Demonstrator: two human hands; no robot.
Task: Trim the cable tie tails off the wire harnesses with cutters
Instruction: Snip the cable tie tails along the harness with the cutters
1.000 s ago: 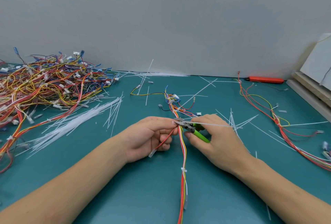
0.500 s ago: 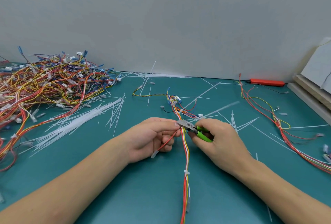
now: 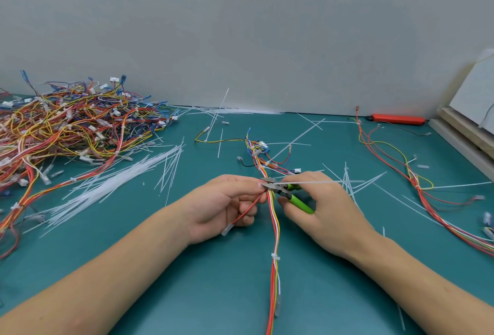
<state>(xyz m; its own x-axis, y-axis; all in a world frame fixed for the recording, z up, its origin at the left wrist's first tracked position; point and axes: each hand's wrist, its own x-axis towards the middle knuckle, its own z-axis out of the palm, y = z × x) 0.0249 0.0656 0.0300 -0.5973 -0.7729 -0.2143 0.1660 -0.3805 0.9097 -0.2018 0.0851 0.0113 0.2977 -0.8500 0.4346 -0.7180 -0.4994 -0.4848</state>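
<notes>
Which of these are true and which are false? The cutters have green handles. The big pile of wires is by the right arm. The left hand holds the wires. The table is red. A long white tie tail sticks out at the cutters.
1. The cutters have green handles. True.
2. The big pile of wires is by the right arm. False: it lies on the left side of the table, near the wall.
3. The left hand holds the wire harness. True: its fingers pinch the bundle at the cutters' tip.
4. The table is red. False: it is teal green.
5. A long white tie tail sticks out at the cutters. True: it points to the right, over the right hand.
</notes>
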